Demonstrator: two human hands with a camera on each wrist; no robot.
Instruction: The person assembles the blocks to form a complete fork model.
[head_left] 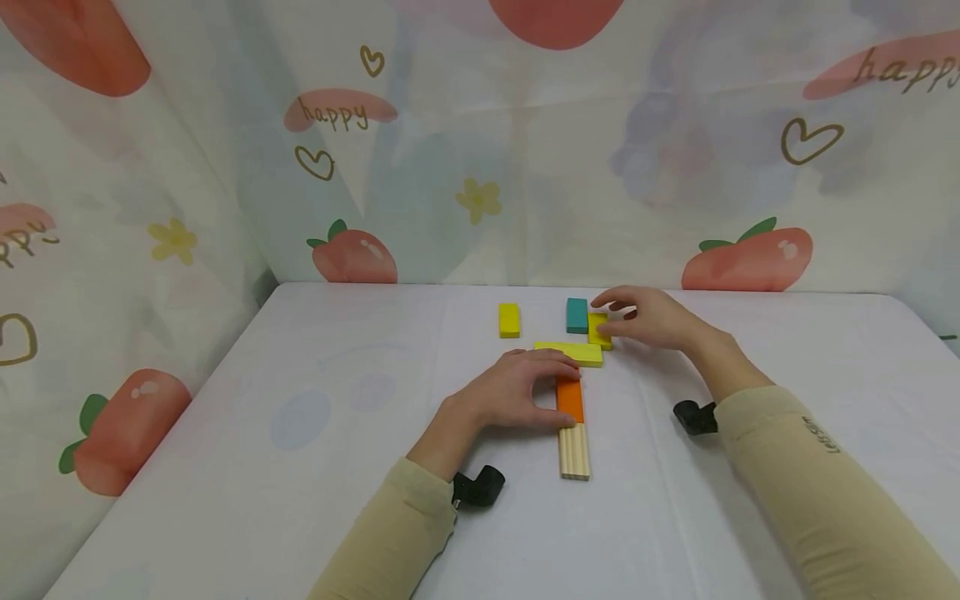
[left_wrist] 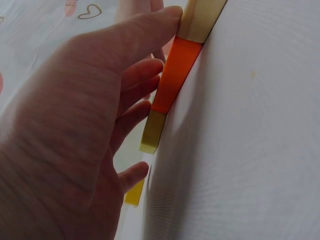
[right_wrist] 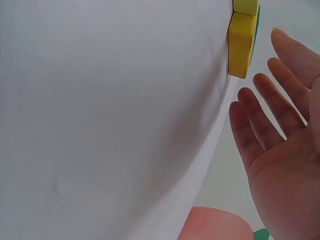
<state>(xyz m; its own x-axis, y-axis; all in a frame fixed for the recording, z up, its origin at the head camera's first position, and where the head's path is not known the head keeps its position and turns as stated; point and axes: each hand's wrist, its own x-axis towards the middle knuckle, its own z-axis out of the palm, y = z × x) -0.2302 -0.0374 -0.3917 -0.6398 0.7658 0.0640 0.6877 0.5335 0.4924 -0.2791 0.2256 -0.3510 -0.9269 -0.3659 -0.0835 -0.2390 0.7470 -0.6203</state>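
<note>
My left hand (head_left: 513, 390) lies along the left side of a row of blocks. Its thumb tip is right where an orange block (head_left: 571, 403) meets a plain wood block (head_left: 574, 454). Its fingers extend loosely toward a light yellow block (head_left: 590, 356) set crosswise at the far end of the orange one, partly covering it. Behind that, a darker yellow block (right_wrist: 241, 46) and a teal block (head_left: 577, 316) stand side by side. Close to the darker yellow block, my right hand (head_left: 648, 318) hovers with spread fingers, holding nothing; a gap shows between them in the right wrist view.
Apart from the row, another yellow block (head_left: 509, 321) lies to the left near the table's back edge. A white cloth covers the table (head_left: 300, 500). A patterned curtain (head_left: 570, 208) hangs right behind it. Black wrist cameras stick out under both sleeves.
</note>
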